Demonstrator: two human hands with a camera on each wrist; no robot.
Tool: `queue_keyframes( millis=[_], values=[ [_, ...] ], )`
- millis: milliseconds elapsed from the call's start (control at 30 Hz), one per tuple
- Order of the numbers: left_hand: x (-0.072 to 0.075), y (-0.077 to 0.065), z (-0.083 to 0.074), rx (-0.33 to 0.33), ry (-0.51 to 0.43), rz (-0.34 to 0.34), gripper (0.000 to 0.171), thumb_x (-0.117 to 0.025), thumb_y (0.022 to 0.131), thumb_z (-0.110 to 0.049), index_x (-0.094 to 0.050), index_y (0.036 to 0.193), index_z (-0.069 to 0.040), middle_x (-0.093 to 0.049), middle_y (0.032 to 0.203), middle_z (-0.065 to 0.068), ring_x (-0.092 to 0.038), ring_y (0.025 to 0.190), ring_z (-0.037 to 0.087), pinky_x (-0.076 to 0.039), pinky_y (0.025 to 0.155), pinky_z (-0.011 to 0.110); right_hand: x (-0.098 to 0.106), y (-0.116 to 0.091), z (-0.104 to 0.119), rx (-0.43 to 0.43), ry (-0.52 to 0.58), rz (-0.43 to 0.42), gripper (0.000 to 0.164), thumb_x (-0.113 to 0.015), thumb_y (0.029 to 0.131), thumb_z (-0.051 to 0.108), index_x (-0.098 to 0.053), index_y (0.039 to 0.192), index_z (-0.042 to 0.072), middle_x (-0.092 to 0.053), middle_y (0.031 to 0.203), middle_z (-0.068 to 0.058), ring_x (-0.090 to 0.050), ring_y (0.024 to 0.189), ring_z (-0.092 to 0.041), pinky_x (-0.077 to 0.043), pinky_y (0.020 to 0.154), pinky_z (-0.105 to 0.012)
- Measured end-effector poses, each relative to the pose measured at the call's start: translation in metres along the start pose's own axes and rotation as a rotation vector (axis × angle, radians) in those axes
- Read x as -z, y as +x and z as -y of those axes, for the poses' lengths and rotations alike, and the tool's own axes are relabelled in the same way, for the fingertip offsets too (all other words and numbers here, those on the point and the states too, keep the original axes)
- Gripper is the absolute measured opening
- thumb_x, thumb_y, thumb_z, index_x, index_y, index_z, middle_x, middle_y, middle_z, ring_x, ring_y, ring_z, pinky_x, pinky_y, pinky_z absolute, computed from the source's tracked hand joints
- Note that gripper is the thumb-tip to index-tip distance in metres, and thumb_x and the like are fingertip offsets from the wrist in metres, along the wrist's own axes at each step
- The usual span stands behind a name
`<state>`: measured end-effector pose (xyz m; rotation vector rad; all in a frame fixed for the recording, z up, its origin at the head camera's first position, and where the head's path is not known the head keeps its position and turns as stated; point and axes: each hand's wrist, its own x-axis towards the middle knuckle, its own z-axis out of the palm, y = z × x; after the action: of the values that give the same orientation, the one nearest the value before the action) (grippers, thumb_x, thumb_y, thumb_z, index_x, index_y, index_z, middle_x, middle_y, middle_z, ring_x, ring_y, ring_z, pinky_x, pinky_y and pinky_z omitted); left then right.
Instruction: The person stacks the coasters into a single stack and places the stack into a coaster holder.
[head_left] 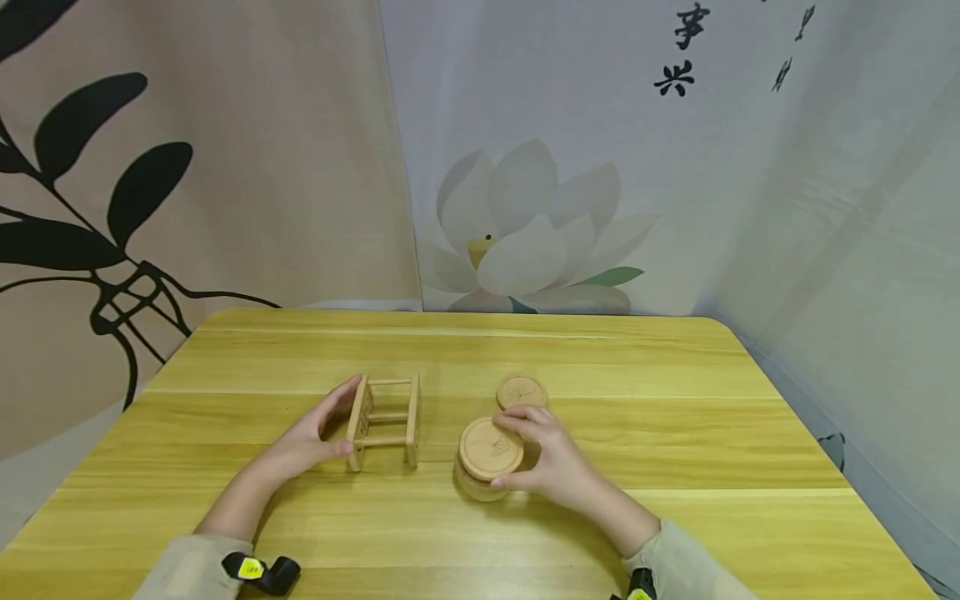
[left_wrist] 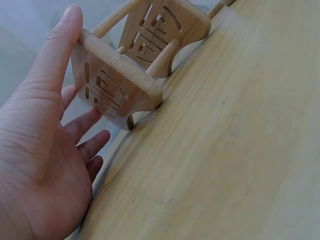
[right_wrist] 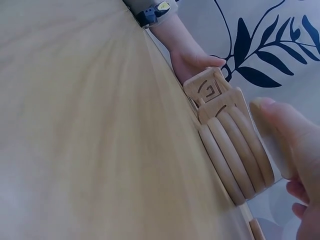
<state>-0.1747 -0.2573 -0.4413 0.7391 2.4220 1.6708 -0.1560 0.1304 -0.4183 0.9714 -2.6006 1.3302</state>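
A slatted wooden coaster rack (head_left: pixel 412 421) with round bars between two cut-out side panels (left_wrist: pixel 110 80) stands on the table. My left hand (head_left: pixel 300 446) holds its left panel, the thumb at the near end and the fingers toward the far end. In my right hand (head_left: pixel 555 462) a round wooden coaster (head_left: pixel 489 450) with a small engraved design is pinched by its edge. It hangs just above a stack of several coasters (right_wrist: pixel 237 155), apart from the top one in the right wrist view. Behind the stack, another round coaster (head_left: pixel 522 389) lies flat on the table.
The wood-grain table (head_left: pixel 675 400) runs out to both sides of the hands. A hanging cloth backdrop (head_left: pixel 300 167) with printed leaves and a lotus rises behind its far edge. Black bands with small devices (head_left: pixel 258 571) sit on the sleeves.
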Motion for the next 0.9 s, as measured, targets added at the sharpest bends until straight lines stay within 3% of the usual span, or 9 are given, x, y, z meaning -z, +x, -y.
queue_keyframes(
  millis=[267,467,700,900],
  values=[
    [0.0001,-0.0004,0.0017,-0.001,0.01,-0.005,0.088,-0.072,0.086,-0.034,-0.016,0.154,-0.031,-0.025,0.153,0.018,-0.022,0.135,0.044,-0.01,0.099,0.074,-0.0031,-0.0005,0.0019,-0.007,-0.012,0.023,0.078,-0.086,0.064,0.042,-0.059,0.131,0.011,-0.051,0.131,0.002,-0.041,0.124,-0.019,-0.035,0.103,-0.049],
    [-0.0005,-0.0006,0.0009,0.004,0.007,-0.002,0.088,-0.072,0.087,-0.033,-0.015,0.154,-0.031,-0.024,0.153,0.018,-0.021,0.135,0.044,-0.009,0.099,0.075,-0.0044,-0.0011,0.0021,-0.016,-0.008,0.038,0.078,-0.087,0.065,0.04,-0.059,0.131,0.01,-0.052,0.132,-0.002,-0.04,0.125,-0.02,-0.033,0.104,-0.051],
    [-0.0014,-0.0008,-0.0016,0.017,0.006,-0.011,0.09,-0.073,0.085,-0.033,-0.016,0.155,-0.026,-0.025,0.153,0.017,-0.02,0.135,0.043,-0.009,0.098,0.075,-0.006,-0.0021,0.0006,-0.022,-0.006,0.04,0.077,-0.087,0.065,0.041,-0.059,0.131,0.011,-0.05,0.13,0.008,-0.04,0.125,-0.018,-0.034,0.103,-0.051],
    [-0.0025,-0.0009,-0.0039,0.021,0.013,-0.014,0.089,-0.074,0.085,-0.026,-0.017,0.154,-0.03,-0.025,0.153,0.017,-0.02,0.136,0.044,-0.009,0.098,0.075,-0.0068,-0.0024,-0.0001,-0.016,-0.009,0.041,0.078,-0.088,0.064,0.04,-0.059,0.131,0.011,-0.05,0.13,0.008,-0.04,0.124,-0.018,-0.034,0.104,-0.05]
  ],
)
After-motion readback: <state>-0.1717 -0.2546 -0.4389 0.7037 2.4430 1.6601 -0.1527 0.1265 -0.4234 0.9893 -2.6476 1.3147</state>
